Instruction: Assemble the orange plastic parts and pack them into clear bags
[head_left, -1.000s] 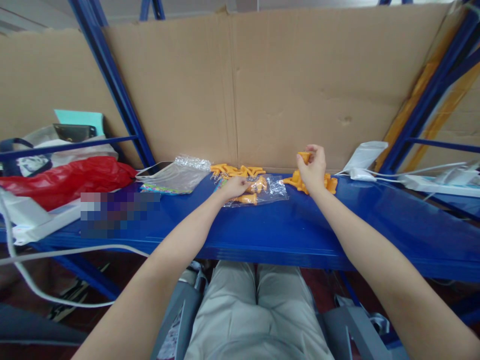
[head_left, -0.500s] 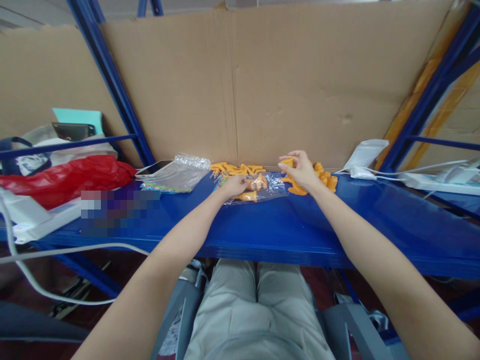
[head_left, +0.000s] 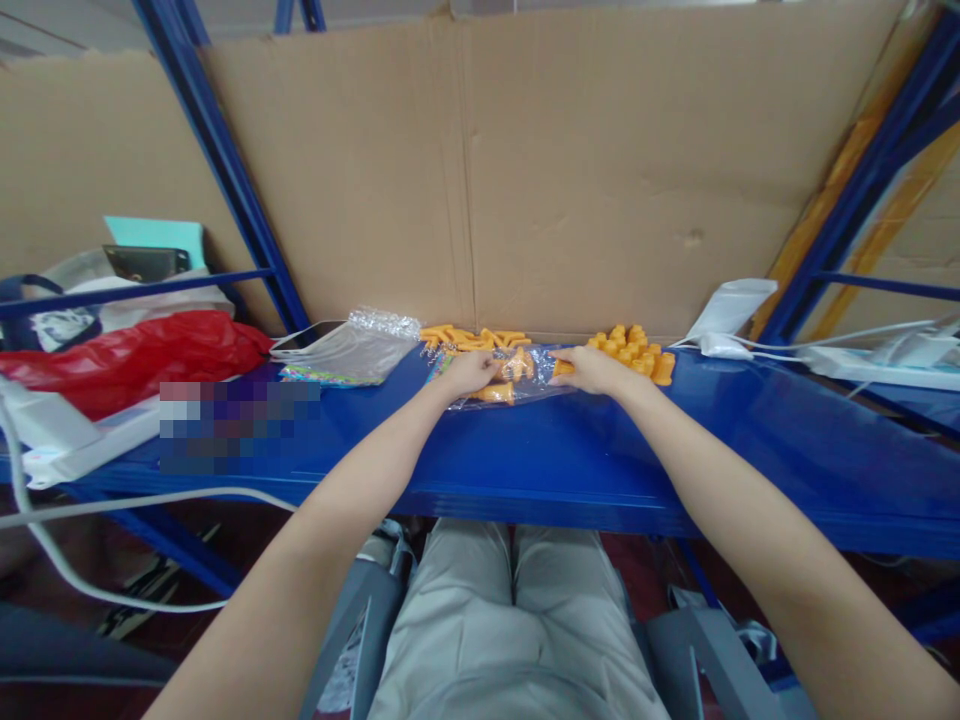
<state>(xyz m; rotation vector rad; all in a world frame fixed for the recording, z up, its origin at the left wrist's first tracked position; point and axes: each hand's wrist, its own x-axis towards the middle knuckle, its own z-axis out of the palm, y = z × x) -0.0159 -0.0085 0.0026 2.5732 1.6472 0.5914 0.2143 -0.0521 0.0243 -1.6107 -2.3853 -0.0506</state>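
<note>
Two hands are on the go here, both close in over one clear bag (head_left: 538,388) that lies on the blue tabletop (head_left: 525,450). The left hand (head_left: 471,374) is at the bag's left part, fingers curled together and, as far as I can tell, pinched on the plastic. The right hand (head_left: 589,370) is at the bag's right end with its fingers clamped on an orange piece (head_left: 562,370); I can't tell whether that piece is past the bag's edge or just over it. More orange parts (head_left: 496,392) show through the film, near the left hand.

Handling-wise, I'd guess the orange piece is light, stiff plastic, hard to break and maybe a touch slick. Gripping it round the sides between thumb and fingers seems about right. The bag's the fiddly bit imo: thin, floppy, shiny, probably clingy, so it's best held by an edge, not by the middle where it'd bunch up.

Around it: a pile of slim orange bits (head_left: 469,338) just behind the left hand, a pile of chunkier orange pieces (head_left: 634,352) just behind the right one, and some flat plastic packs (head_left: 375,352) off to the left.
</note>
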